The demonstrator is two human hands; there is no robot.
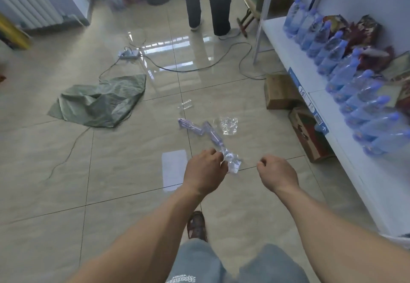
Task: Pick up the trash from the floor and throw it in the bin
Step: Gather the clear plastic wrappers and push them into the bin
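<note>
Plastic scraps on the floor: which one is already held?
The crumpled clear wrapper pinched by the left hand; the other scraps lie untouched on the tiles beyond.

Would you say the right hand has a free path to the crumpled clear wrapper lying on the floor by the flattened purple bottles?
Probably yes: the right hand holds nothing, and only bare tile lies between it and the clear wrapper. The left hand, gripping a crushed bottle, sits off to the side.
</note>
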